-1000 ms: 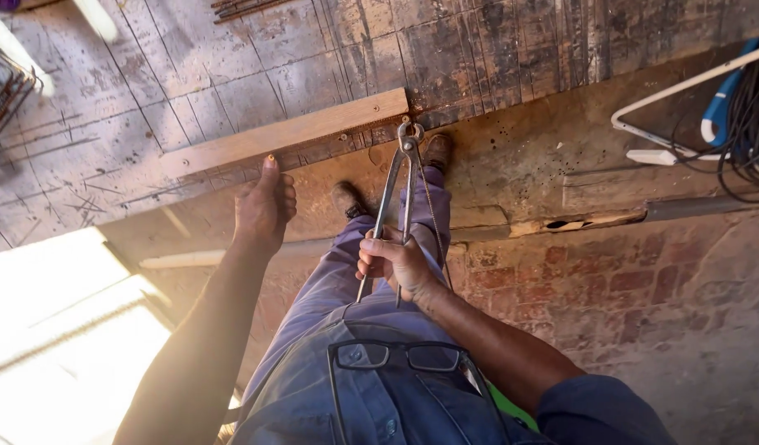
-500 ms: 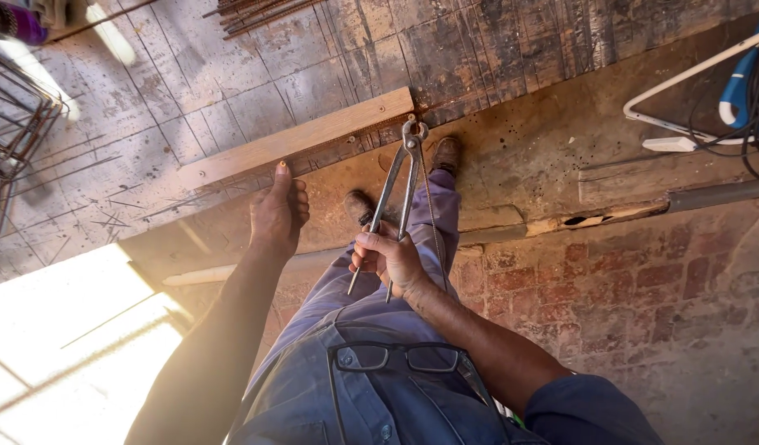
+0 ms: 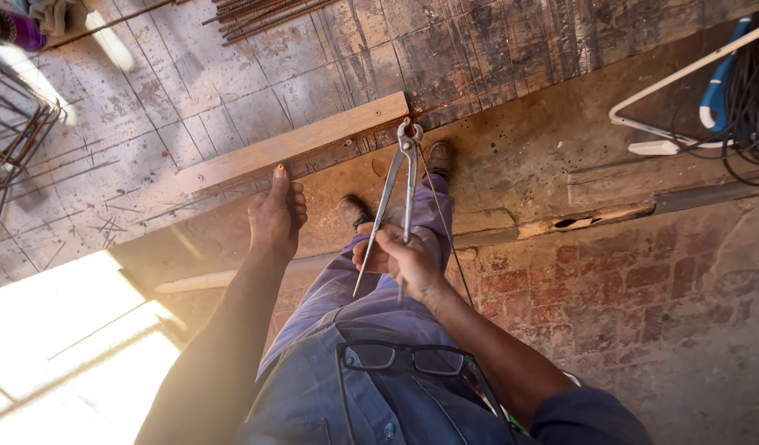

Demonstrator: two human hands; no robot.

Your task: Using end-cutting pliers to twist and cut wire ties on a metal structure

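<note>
head view: right hand [image 3: 394, 257] closed around long steel pincers [image 3: 398, 191], head up by wooden plank [image 3: 293, 142] end; rigid, weighty, best gripped mid-handles. left hand [image 3: 276, 216] flat, empty, fingers together, near plank's edge.

The timber batten [image 3: 293, 142] lay across the boarded floor [image 3: 231, 74], ahead of both feet. The left hand [image 3: 276, 216] hung just before the batten's near edge. To its right, the right hand [image 3: 398, 257] held the pincers [image 3: 393, 202], their head just beside the batten's right end. Rebar rods [image 3: 260, 12] lay at the floor's far edge. A wire cage [image 3: 12, 144] stood at the left edge, coiled cable [image 3: 746, 91] at the right.
</note>
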